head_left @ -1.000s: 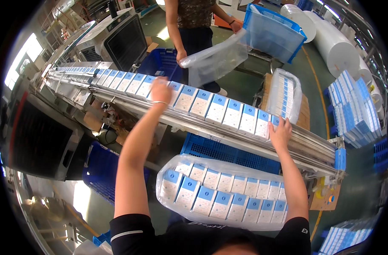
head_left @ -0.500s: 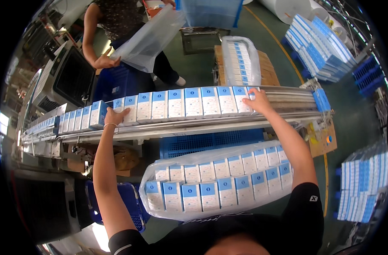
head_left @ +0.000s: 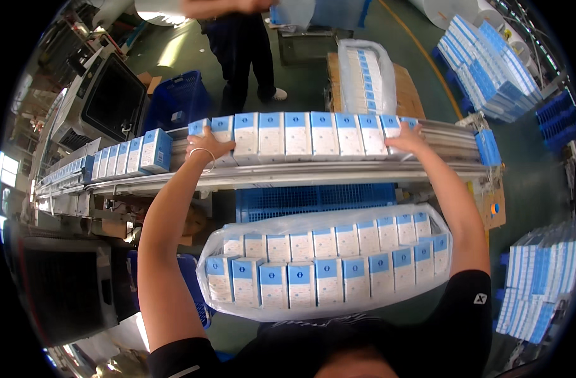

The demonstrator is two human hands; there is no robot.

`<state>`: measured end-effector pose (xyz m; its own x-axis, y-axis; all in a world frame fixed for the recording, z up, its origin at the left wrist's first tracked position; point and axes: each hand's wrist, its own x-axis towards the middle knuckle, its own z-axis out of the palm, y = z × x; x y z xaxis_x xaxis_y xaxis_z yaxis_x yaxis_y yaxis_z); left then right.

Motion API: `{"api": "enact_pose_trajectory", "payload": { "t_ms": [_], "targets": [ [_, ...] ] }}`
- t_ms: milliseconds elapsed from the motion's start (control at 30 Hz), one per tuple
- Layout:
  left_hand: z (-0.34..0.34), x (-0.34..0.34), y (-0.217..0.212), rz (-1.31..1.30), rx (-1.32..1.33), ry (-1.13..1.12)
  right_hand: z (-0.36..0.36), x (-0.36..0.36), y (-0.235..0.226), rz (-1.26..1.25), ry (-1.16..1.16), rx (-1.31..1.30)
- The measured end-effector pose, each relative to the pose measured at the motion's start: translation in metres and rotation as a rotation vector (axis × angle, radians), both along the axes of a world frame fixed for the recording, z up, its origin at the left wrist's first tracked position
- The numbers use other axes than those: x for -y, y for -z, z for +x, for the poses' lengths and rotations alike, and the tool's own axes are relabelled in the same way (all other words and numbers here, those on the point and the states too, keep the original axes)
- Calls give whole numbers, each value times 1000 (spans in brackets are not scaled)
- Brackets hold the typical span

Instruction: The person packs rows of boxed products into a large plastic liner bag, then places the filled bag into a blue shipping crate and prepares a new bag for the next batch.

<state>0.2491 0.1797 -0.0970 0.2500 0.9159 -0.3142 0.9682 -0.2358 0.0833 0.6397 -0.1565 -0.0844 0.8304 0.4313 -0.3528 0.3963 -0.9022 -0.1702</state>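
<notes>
Since half a second ago both hands have closed in on the row of boxes (head_left: 307,135): the row between them is shorter, and a gap has opened between it and the other boxes (head_left: 121,157) queued to the left on the conveyor (head_left: 288,173).

The left hand (head_left: 207,146) presses flat, fingers spread, against the left end of the row; a thin bangle sits at its wrist. The right hand (head_left: 406,137) does the same at the right end, palm against the last box. Neither hand wraps around anything; together they squeeze the row from its ends.

The row lies on the conveyor, far from the body. The boxes are white and blue cardboard, likely light and stiff, yet loose from each other, so the row may buckle in the middle if the squeeze slackens. Steady inward pressure low on the end boxes looks like the safest hold.

Nearer, just below the conveyor, an open clear bag (head_left: 326,264) already holds two rows of the same boxes. A blue crate (head_left: 313,198) sits under it. Farther off, another person (head_left: 244,44) stands beside a wrapped bundle (head_left: 367,75), and stacked boxes (head_left: 489,60) lie far right.
</notes>
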Motion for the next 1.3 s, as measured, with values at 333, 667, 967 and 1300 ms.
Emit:
{"api": "enact_pose_trajectory", "payload": {
  "t_ms": [333,667,967,1300],
  "targets": [
    [-1,29,22,176,406,14,-13,14,19,295,30,66],
    [-58,113,-63,457,782,306,-54,123,-58,765,-93,466],
    [-133,269,37,179,334,330,-126,246,26,91,-224,183],
    [-170,82,73,-445,381,-336,-6,237,59,302,397,-547]
  ]
}}
